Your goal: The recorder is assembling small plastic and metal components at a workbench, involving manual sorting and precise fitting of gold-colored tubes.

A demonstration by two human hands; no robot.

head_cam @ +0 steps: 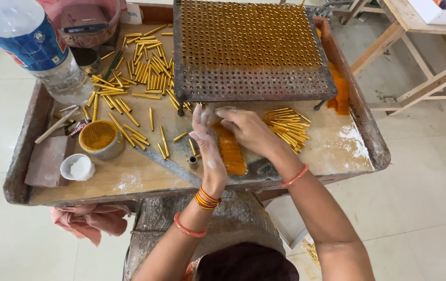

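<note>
**Hands square up a row of slim tubes on worktray**

Left hand (208, 151) stands edge-on, fingers straight, flat vs. the orange tube row (230, 151); right hand (250, 131) cups its top, loosely curled, gripping nothing firmly. Row lies at tray centre-front. Tubes look light, thin-walled, prob. roll & crush easily; best pressed from both sides. Nearby: loose gold tubes (288, 127), perforated rack (249, 49), metal ruler (168, 165), wooden tray (361, 122).

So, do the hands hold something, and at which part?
Cannot be told. Left hand and right hand press flat against the orange strip, flanking it; no grasp shows.
</note>
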